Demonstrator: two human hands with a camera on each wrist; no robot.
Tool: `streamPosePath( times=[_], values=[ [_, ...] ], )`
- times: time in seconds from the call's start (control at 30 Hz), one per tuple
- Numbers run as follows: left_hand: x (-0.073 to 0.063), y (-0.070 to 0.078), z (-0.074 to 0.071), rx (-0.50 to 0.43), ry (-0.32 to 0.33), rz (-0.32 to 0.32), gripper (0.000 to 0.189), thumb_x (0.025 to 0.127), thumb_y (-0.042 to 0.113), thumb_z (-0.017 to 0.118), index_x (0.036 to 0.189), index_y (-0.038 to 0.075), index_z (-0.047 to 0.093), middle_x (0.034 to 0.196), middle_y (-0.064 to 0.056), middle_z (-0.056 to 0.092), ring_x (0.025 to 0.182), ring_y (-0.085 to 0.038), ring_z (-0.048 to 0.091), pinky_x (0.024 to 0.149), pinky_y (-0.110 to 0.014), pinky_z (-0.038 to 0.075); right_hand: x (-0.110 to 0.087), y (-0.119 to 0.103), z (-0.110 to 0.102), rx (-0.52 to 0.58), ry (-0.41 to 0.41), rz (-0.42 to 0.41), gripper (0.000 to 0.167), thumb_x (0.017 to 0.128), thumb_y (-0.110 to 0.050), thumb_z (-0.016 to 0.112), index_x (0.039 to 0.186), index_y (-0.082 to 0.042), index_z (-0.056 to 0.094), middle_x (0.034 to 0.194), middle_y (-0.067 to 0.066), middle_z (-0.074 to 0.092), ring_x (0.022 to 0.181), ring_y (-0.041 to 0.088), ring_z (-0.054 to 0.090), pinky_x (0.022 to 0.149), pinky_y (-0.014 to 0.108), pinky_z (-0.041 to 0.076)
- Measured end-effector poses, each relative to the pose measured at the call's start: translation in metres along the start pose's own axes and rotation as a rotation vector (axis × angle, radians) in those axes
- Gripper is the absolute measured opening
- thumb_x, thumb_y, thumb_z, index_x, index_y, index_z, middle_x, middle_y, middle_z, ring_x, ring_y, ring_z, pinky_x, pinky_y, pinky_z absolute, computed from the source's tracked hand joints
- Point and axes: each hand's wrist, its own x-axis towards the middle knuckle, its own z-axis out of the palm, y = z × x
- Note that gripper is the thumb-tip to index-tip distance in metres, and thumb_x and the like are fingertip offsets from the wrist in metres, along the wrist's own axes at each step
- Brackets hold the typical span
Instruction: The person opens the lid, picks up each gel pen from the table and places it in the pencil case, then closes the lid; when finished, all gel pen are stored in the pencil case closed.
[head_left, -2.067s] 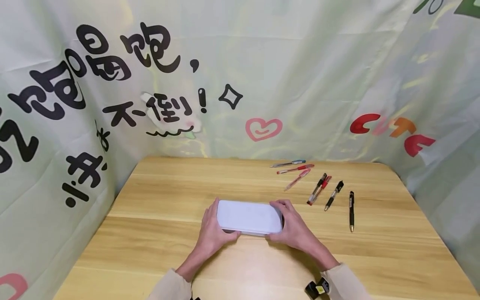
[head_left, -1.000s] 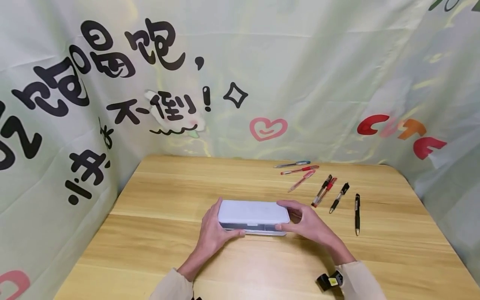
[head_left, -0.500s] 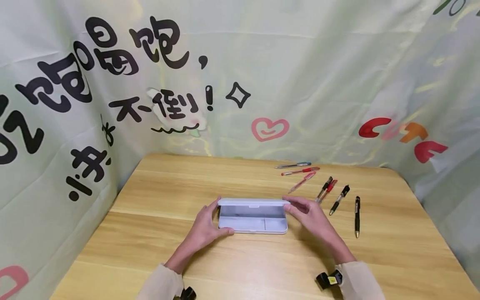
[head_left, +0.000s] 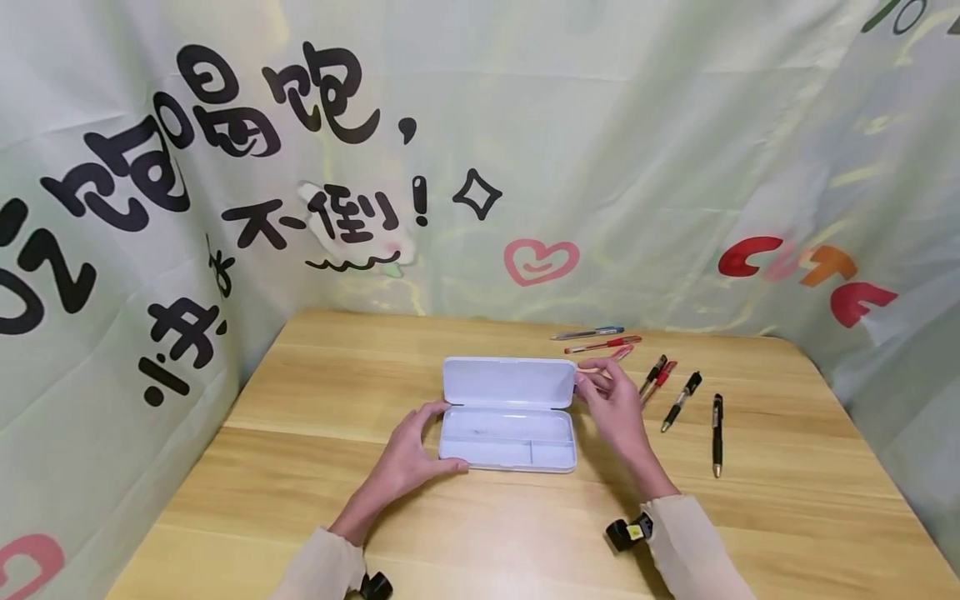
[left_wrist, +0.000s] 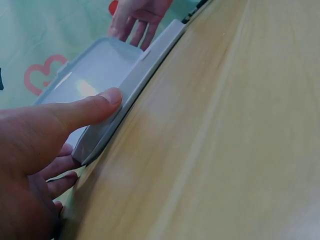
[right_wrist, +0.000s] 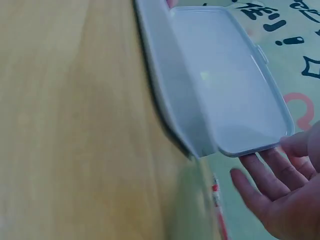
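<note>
Table underneath, the left hand grips the left end of an open pencil case lying there, likely light, stiff and slick, best taken by its ends; the right hand pinches the right edge of the lid, near the pens.

the lid of the white case, closed at first and half raised half a second ago, has swung back to 12 o'clock, so its inner face shows. the right hand has gone from about 3 o'clock on the case to 2 o'clock, where it pinches the lid's end. the left hand has slid outward toward 9 o'clock, its thumb reaching less far along the front edge. the pink pen is now mostly hidden.
</note>
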Motion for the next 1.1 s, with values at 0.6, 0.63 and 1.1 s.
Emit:
streamPosePath(
  times=[0.6, 0.63, 1.1],
  values=[
    [0.003, -0.011, -0.019, -0.01, -0.19, 0.093, 0.089, 0.073, 0.032, 0.089, 0.15, 0.015, 0.049, 0.154, -0.012, 0.046, 0.142, -0.035, 0.041, 0.115, -0.06, 0.032, 0.012, 0.013, 0.012, -0.263, -0.073, 0.01, 0.04, 0.099, 0.0, 0.063, 0.138, -0.004, 0.062, 0.108, 0.026, 0.073, 0.091, 0.034, 0.074, 0.066, 0.031, 0.062],
    [0.003, -0.011, -0.019, -0.012, -0.193, 0.093, 0.089, 0.073, 0.033, 0.09, 0.15, 0.014, 0.048, 0.155, -0.013, 0.045, 0.142, -0.036, 0.04, 0.115, -0.061, 0.032, 0.013, 0.014, 0.012, -0.278, -0.079, 0.013, 0.04, 0.099, 0.0, 0.062, 0.138, -0.003, 0.063, 0.106, 0.025, 0.073, 0.09, 0.033, 0.074, 0.066, 0.029, 0.061],
    [0.014, -0.016, -0.024, -0.002, -0.211, 0.135, 0.089, 0.069, 0.033, 0.094, 0.147, 0.013, 0.053, 0.152, -0.011, 0.052, 0.143, -0.034, 0.044, 0.123, -0.061, 0.001, 0.017, 0.016, 0.006, -0.426, -0.195, 0.054, 0.045, 0.099, -0.005, 0.057, 0.143, 0.003, 0.057, 0.105, 0.021, 0.073, 0.088, 0.026, 0.069, 0.071, 0.031, 0.055]
  ],
)
